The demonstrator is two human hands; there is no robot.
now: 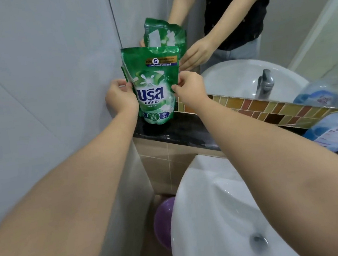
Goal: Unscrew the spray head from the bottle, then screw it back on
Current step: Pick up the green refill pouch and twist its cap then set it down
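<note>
My left hand [120,97] and right hand [189,88] pinched the 2 side edges of the green detergent pouch [154,83] standing on the black ledge [176,131]. No spray bottle showed (perhaps behind it), so shifting the pouch gently seemed wise.

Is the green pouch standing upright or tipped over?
Upright: the green pouch stands on the black ledge, held at its sides by both hands.
</note>
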